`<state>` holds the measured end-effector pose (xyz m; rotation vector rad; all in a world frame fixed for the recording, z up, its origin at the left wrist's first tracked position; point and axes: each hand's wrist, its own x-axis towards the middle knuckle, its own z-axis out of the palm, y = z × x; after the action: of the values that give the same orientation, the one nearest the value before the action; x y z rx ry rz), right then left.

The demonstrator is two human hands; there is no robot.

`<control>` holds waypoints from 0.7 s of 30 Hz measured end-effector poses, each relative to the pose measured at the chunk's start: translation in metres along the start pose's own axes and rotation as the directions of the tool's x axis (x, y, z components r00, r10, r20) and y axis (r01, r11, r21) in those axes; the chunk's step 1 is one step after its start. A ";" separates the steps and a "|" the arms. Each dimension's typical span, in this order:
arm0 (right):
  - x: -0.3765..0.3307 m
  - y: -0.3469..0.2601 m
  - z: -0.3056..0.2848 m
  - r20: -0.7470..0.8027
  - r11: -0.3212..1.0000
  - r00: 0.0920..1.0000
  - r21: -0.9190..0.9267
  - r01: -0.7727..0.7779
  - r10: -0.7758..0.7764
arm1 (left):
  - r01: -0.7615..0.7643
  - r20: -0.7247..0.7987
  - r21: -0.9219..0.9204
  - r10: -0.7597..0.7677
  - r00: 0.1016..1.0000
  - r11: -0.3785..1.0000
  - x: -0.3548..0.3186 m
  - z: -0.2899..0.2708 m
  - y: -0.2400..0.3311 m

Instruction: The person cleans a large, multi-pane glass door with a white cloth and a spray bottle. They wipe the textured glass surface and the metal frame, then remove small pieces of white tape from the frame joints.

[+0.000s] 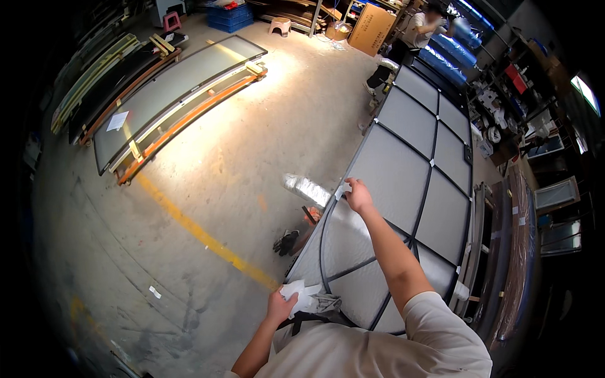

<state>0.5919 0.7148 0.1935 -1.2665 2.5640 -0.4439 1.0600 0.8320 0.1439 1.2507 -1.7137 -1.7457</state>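
A long glazed panel [398, 159] with dark crossing bars lies in front of me, running away to the far right. Small white pieces [432, 162] sit at several of its bar joints. At the panel's left edge, my right hand [359, 198] is closed in a pinch on a small white piece [341, 191], which touches the frame. My left hand [278, 308] grips a bunch of white pieces [299, 292] near the panel's close left corner, beside my waist. Their material is hard to make out. Crumpled clear plastic [328, 303] lies next to that bunch.
Another person [416, 30] stands at the panel's far end. A silvery wrapped roll [306, 189] and dark gloves [286, 242] are left of the panel. Framed panels on orange supports [189, 129] lie farther left. Wrapped boards [513, 252] lean at right; a cardboard sheet [372, 30] stands behind.
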 end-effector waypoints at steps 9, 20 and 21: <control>0.027 -0.011 -0.004 0.201 0.936 0.975 -0.315 0.154 -0.093 | 0.044 0.040 -0.047 -0.042 0.998 0.998 -0.001 -0.006 0.004; -0.004 0.011 -0.018 0.170 0.897 0.948 -0.316 0.311 -0.269 | 0.053 0.081 -0.064 -0.047 0.996 0.997 0.002 -0.009 0.009; -0.012 0.011 -0.017 0.146 0.905 0.952 -0.300 0.301 -0.269 | 0.051 0.080 -0.051 -0.047 0.996 0.997 0.002 -0.009 0.006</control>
<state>0.5852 0.7337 0.2060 -1.7412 2.4390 -0.0080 1.0641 0.8244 0.1505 1.2267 -1.6815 -1.8796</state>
